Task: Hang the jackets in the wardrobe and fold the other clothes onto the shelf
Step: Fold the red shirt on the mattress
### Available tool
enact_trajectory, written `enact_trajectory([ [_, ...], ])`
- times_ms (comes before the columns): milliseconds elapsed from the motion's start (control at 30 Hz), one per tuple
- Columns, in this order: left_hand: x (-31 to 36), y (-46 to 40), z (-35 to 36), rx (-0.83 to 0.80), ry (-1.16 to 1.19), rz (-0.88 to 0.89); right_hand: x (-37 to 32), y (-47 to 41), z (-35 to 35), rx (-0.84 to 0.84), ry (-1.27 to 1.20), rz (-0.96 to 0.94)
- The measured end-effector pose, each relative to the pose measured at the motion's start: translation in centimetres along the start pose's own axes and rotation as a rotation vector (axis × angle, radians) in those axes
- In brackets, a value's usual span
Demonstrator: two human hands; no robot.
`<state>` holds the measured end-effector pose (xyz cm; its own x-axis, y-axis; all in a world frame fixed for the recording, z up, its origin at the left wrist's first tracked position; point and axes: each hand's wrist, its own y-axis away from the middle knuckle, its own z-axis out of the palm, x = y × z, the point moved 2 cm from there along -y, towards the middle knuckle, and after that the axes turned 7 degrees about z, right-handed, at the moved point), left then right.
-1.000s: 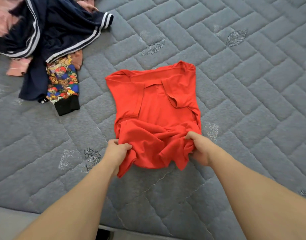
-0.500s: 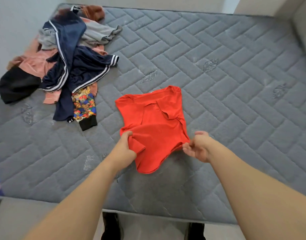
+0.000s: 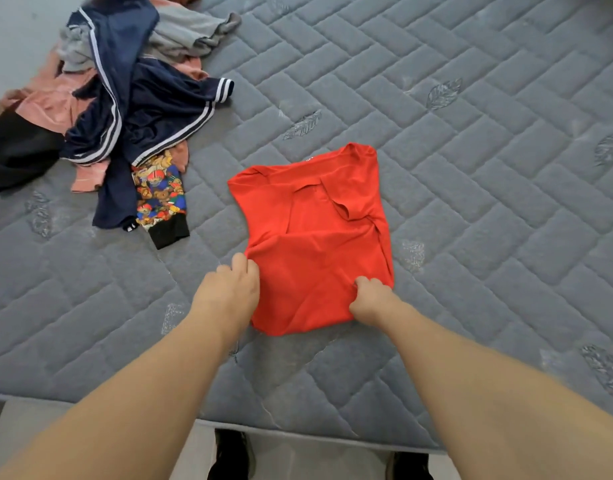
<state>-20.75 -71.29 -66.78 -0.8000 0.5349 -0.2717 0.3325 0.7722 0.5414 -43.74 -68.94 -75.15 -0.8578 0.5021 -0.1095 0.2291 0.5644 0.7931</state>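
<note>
Grey quilted mattress (image 3: 471, 168), folded red cotton shirt (image 3: 315, 244) lying on it
My left hand (image 3: 228, 292) and right hand (image 3: 370, 299) each pinch its near edges with curled fingers

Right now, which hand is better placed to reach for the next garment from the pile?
Probably the left hand. It grips the left edge of the red shirt, on the side where the clothes pile lies. The right hand would have to cross over the shirt.
</note>
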Motion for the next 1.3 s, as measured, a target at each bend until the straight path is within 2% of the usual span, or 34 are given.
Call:
enact_trajectory([
  [200,-1.0,-4.7,3.8,-0.133,-0.543,0.111,-2.4,-7.7,1.9,0.11,-0.003,0.018],
  [267,-1.5,-5.5,4.1,-0.168,-0.58,0.158,-3.2,-8.9,2.2,0.056,-0.052,-0.035],
  [333,-1.7,-5.9,3.9,-0.178,-0.454,0.217,-3.5,-8.7,2.2,-0.027,-0.1,-0.109],
  [400,-1.9,-5.8,3.5,-0.227,-0.306,0.239,-2.7,-7.8,1.9,-0.095,-0.182,-0.098],
  [467,-2.1,-5.2,2.9,-0.347,-0.2,0.221,-1.3,-5.7,0.6,-0.209,-0.25,-0.032],
  [567,-1.3,-3.7,1.3,-0.54,-0.1,0.261,1.3,-1.5,-3.1,-0.331,-0.179,0.026],
  [667,-0.1,-2.6,-1.5,-0.525,0.091,0.262,3.2,2.2,-8.1,-0.206,-0.099,0.064],
  [767,0.4,-1.9,-3.5,-0.452,0.325,0.229,5.3,3.7,-12.7,0.093,-0.172,0.181],
  [833,-0.2,-1.4,-4.1,-0.4,0.416,0.145,6.7,3.9,-14.8,0.257,-0.268,0.263],
  [933,-1.2,-0.8,-4.2,-0.365,0.524,0.001,7.5,3.8,-16.6,0.337,-0.488,0.324],
  [1000,-2.0,-0.8,-4.0,-0.383,0.635,-0.092,7.1,3.1,-17.6,0.386,-0.458,0.364],
  [1067,-3.6,-1.9,-2.8,-0.37,0.894,-0.275,6.2,2.1,-18.4,0.476,-0.411,0.397],
  [1133,-5.0,-3.4,-1.1,-0.255,1.256,-0.539,5.2,0.4,-19.2,0.514,-0.442,0.419],
  [1200,-6.4,-5.7,0.3,-0.088,1.522,-0.77,4.1,-2.1,-19.9,0.559,-0.495,0.426],
  [1300,-8.7,-10.5,1.8,0.141,1.828,-0.973,1.9,-6.8,-20.8,0.667,-0.697,0.392],
])
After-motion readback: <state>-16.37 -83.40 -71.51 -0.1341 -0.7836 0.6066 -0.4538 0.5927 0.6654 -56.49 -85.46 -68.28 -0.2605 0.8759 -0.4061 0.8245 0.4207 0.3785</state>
